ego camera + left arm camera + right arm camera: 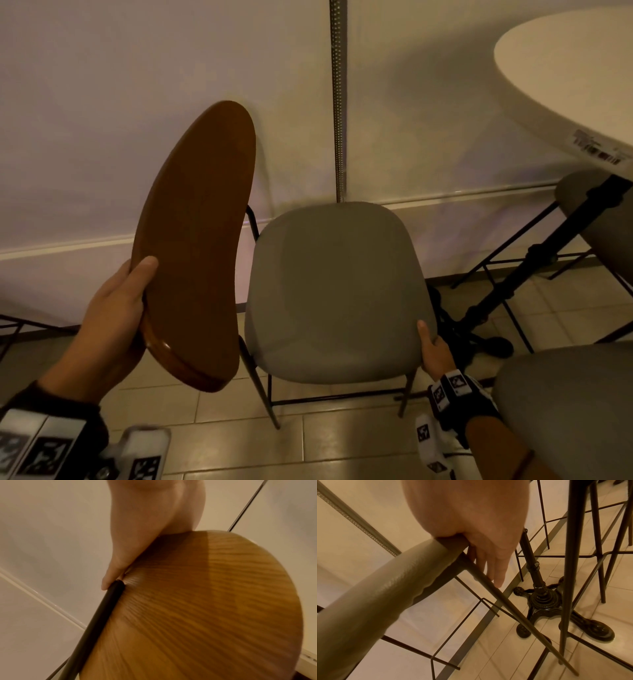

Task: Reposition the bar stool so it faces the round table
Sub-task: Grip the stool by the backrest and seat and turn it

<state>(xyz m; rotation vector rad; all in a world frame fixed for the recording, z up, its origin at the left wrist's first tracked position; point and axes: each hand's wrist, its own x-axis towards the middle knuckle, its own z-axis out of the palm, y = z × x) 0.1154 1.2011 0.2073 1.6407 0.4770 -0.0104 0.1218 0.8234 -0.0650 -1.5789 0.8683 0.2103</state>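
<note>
The bar stool has a grey padded seat (335,291) and a curved brown wooden backrest (195,246) on thin black legs. It stands by the wall, left of the round white table (565,68). My left hand (137,291) grips the backrest's lower left edge, thumb on its front. In the left wrist view the fingers (145,527) wrap behind the wood (205,608) beside a black frame rod (96,622). My right hand (430,346) holds the seat's right front corner, thumb on top. In the right wrist view its fingers (488,561) reach under the seat edge (376,595).
The table's black cast-iron pedestal base (479,342) stands on the tiled floor just right of the stool. Two more grey stools sit near the table, one at the lower right (565,404) and one beyond the pedestal (599,222). A metal strip (338,102) runs down the wall.
</note>
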